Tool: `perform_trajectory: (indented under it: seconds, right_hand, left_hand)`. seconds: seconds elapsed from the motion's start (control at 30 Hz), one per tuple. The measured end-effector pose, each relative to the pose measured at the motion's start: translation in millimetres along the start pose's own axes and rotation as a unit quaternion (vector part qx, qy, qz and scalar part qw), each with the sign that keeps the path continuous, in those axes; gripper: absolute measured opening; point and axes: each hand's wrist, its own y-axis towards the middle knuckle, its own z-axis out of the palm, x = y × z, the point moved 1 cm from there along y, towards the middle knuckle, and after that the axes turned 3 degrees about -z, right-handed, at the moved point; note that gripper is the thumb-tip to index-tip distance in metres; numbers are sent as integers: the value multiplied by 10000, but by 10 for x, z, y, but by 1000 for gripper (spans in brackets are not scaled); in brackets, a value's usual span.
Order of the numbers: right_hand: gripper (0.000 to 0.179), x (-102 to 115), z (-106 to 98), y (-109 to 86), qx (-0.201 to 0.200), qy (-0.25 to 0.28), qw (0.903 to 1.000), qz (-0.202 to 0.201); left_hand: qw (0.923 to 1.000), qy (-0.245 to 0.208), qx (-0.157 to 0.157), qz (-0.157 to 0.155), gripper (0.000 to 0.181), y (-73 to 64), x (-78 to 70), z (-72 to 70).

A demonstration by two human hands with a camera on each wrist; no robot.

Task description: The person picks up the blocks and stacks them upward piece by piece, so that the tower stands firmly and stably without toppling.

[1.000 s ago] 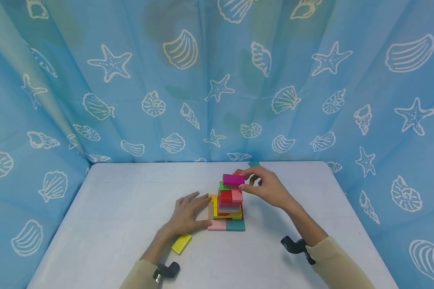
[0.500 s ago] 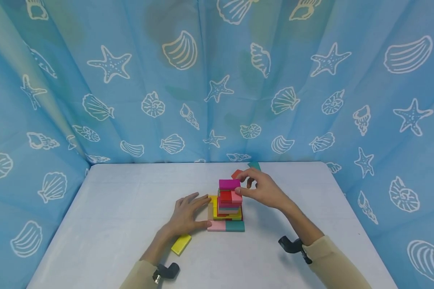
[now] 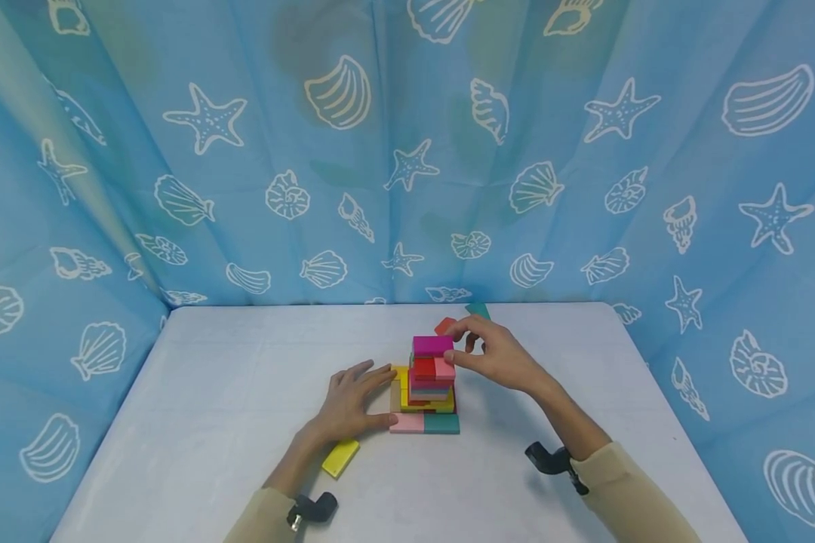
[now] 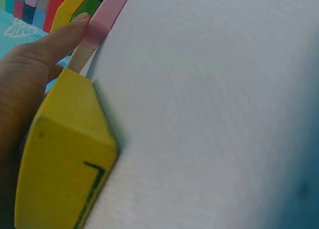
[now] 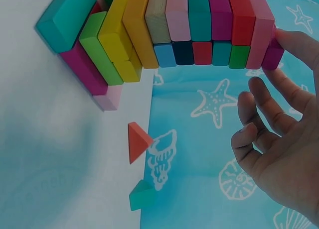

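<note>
A tower of coloured wooden blocks (image 3: 429,394) stands mid-table, with a pink block (image 3: 407,424) and a teal block (image 3: 442,424) along its near base. On the very top lies a magenta block (image 3: 432,346), level, its right end pinched between thumb and forefinger of my right hand (image 3: 501,356). The right wrist view shows this magenta block (image 5: 273,54) at the fingertips, the other fingers loosely bent. My left hand (image 3: 350,403) rests spread at the tower's left side. In the left wrist view its thumb tip (image 4: 81,18) reaches the pink base block (image 4: 107,22).
A loose yellow block (image 3: 341,458) lies beside my left wrist. Behind the tower are an orange-red triangular block (image 5: 138,142) and a teal triangular block (image 5: 143,195). A patterned blue curtain (image 3: 407,151) hangs beyond the white table's back edge (image 3: 278,317).
My right hand has brought the magenta block down and slightly left, from above the tower onto its top; over the last half second it has hardly moved. My left hand has stayed in place.
</note>
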Motion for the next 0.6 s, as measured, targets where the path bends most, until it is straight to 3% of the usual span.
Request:
perform_trajectory:
  seconds: [0.6]
  right_hand:
    - [43, -48, -39, -13, -42, 190, 9998, 66]
  left_hand:
    - [10000, -25, 10, 44, 85, 11, 8, 9]
